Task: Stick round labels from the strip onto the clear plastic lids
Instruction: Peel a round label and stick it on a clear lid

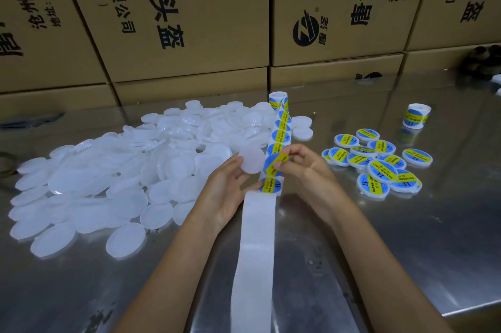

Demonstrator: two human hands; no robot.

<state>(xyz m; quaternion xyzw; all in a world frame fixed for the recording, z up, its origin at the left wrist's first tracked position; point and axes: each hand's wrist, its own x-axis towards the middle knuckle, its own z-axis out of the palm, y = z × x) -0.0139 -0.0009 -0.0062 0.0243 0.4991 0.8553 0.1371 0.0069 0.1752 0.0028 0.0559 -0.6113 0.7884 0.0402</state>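
My left hand holds a clear round plastic lid upright between thumb and fingers, and its lower fingers rest on the label strip. My right hand pinches a blue-and-yellow round label, partly peeled from the strip just right of the lid. The strip runs from a roll at the back down to my hands. Below them its bare white backing trails toward the table's near edge. One more label sits on the strip under my left fingers.
A big heap of unlabelled clear lids covers the metal table on the left. Several labelled lids lie in a cluster at the right. A second label roll stands behind them. Cardboard boxes wall off the back.
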